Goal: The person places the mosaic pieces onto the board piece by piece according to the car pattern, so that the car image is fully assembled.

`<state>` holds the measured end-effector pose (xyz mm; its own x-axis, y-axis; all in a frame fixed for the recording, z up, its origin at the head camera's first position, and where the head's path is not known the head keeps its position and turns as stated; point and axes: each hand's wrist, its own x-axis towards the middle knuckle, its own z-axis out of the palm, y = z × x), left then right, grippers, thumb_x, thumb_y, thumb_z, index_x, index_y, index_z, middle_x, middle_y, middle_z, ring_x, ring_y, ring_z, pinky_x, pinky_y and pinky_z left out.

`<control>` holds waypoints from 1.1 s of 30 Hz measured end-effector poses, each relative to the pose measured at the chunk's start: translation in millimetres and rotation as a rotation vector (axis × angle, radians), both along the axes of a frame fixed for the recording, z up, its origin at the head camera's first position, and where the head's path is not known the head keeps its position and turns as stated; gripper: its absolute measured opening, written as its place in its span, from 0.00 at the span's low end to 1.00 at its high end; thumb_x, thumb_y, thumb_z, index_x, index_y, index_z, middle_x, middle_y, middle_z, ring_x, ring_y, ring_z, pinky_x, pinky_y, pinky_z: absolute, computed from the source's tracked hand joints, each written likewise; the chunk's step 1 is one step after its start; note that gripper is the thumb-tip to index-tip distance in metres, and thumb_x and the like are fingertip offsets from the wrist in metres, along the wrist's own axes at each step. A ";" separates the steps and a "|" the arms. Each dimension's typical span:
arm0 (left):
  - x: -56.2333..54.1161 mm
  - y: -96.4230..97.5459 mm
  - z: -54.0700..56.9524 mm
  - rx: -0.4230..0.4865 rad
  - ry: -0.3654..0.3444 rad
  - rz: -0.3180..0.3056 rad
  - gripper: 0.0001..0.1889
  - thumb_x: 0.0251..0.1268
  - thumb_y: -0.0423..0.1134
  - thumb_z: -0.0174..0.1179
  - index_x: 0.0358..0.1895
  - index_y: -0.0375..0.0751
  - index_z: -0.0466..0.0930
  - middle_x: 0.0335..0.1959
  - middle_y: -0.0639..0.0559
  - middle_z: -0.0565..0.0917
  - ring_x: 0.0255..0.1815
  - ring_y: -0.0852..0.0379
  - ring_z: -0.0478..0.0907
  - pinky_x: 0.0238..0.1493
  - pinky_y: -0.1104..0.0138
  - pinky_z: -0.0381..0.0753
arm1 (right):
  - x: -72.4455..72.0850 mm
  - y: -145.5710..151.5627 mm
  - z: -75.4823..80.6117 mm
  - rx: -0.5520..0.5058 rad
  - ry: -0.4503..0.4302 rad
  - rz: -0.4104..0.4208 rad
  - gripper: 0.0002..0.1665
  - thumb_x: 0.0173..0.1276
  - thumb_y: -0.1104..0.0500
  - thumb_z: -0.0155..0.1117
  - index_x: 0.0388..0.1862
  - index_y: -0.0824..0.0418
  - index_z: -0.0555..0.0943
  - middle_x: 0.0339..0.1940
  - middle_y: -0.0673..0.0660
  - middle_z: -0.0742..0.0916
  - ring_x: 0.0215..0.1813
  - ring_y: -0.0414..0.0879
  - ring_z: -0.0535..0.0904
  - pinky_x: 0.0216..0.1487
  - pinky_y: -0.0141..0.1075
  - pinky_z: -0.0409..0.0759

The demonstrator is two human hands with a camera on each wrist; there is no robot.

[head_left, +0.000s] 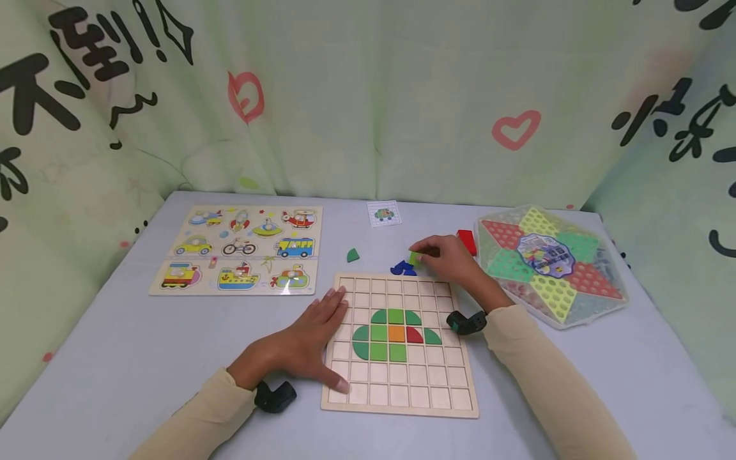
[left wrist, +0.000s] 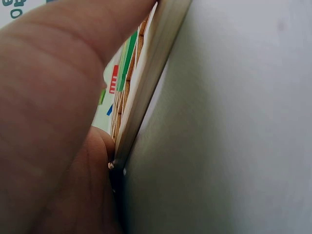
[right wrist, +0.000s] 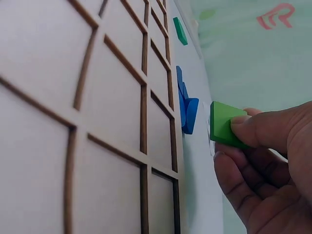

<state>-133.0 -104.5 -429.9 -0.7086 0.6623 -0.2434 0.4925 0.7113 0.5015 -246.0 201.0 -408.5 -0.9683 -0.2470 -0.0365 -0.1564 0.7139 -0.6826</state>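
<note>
Backdrop: pale green curtain (head_left: 368, 96), soft vertical folds, spanning the rear and both sides of the desk (head_left: 115, 364). Printed on it, head view: bold black lettering (head_left: 24, 105) at left and right, two red heart outlines (head_left: 497, 128) between, small green leaf (head_left: 248, 183) low at left. Desk surface pale lavender-white. Lighting diffuse; shadows on desk soft-edged.

On the white table (head_left: 115, 364) to your left, you have a board (head_left: 225, 258) printed with vehicles (head_left: 295, 248); to your right, a clear box (head_left: 600, 262) with coloured triangles (head_left: 552, 297). Facing you hangs a pale green curtain (head_left: 379, 128) bearing black writing (head_left: 92, 48) and red hearts (head_left: 515, 146).
</note>
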 end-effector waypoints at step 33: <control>-0.8 -0.4 -2.4 0.007 -0.003 -0.010 0.70 0.39 0.74 0.67 0.78 0.37 0.39 0.79 0.47 0.30 0.77 0.51 0.24 0.74 0.53 0.32 | 87.8 12.3 10.2 -0.108 -0.045 0.187 0.11 0.64 0.67 0.67 0.45 0.61 0.86 0.40 0.51 0.85 0.39 0.46 0.79 0.44 0.33 0.80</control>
<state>-133.9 -104.9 -432.3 -0.7010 0.6712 -0.2410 0.4982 0.7027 0.5079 -158.2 213.3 -398.3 -0.9035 -0.4266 -0.0418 -0.2468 0.5975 -0.7629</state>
